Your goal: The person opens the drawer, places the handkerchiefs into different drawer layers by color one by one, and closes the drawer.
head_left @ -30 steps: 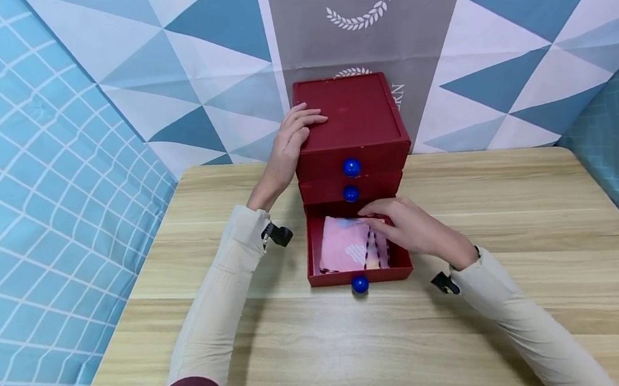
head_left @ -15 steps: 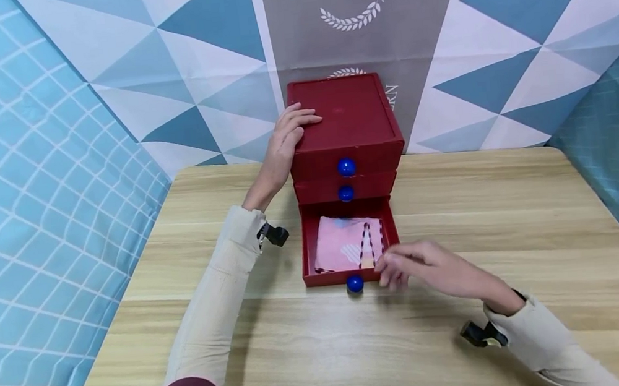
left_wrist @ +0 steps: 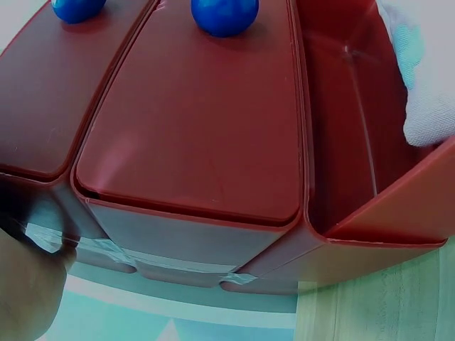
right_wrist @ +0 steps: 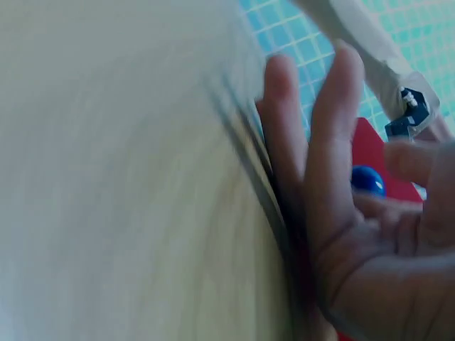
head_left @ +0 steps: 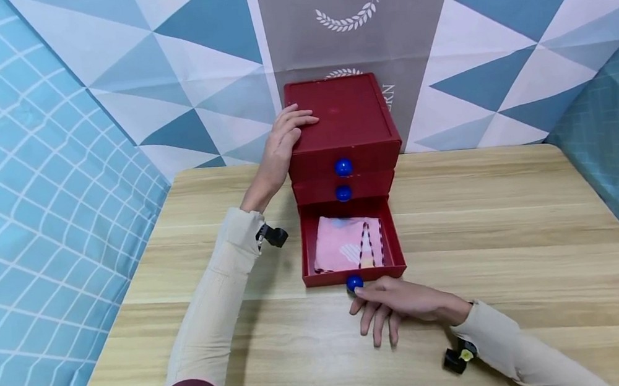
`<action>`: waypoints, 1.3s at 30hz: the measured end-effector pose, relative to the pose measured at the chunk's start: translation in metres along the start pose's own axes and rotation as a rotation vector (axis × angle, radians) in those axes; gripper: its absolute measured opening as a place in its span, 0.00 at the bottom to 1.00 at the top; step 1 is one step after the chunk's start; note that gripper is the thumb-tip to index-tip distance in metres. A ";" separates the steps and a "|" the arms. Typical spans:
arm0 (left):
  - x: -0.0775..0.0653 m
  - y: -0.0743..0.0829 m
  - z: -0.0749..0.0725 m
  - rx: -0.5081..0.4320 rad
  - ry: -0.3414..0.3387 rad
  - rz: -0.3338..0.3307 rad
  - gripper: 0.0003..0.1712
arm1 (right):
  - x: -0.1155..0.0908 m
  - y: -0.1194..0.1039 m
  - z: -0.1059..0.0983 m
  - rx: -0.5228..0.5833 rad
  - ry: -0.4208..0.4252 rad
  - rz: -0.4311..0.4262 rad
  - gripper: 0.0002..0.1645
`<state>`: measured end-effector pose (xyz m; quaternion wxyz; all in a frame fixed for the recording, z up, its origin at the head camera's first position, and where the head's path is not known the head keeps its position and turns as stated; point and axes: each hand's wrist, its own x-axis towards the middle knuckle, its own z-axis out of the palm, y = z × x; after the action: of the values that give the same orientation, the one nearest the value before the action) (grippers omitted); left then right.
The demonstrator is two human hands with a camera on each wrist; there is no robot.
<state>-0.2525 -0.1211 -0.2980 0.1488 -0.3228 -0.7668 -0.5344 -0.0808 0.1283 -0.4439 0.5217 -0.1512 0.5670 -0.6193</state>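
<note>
A red drawer cabinet [head_left: 349,111] stands at the back of the table, its bottom drawer [head_left: 323,280] pulled out. Inside that drawer lies a folded pink cloth [head_left: 337,243] with a black-and-white striped edge. My left hand [head_left: 280,149] rests over the cabinet's top left edge, fingers extended on the top. Just in front of the drawer is my right hand [head_left: 401,301], thumb tip right at the blue knob [head_left: 354,282] and the other fingers spread loosely below. The right wrist view shows its fingers [right_wrist: 330,142] apart, holding nothing.
Two closed drawers with blue knobs, the upper knob [head_left: 343,167] and the middle knob [head_left: 344,193], sit above the pulled-out one. The wooden table [head_left: 514,229] extends to both sides. A patterned cloth backdrop [head_left: 207,60] hangs right behind the cabinet.
My right hand has left the cloth inside the drawer, moving out and down to the bottom drawer's knob. The left hand keeps its place on the cabinet.
</note>
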 end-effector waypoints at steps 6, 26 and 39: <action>0.003 -0.027 0.001 0.024 0.000 0.009 0.25 | 0.010 0.004 -0.001 0.155 0.063 0.023 0.35; -0.004 0.005 -0.009 0.032 -0.080 -0.119 0.26 | 0.017 -0.015 -0.010 0.200 0.105 -0.025 0.29; 0.001 -0.030 -0.014 0.126 -0.152 -0.083 0.37 | 0.028 -0.022 -0.021 0.191 0.111 -0.036 0.28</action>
<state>-0.2744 -0.1398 -0.3134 0.0879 -0.3202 -0.8207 -0.4649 -0.1193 0.1125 -0.4434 0.4902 -0.0764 0.5305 -0.6873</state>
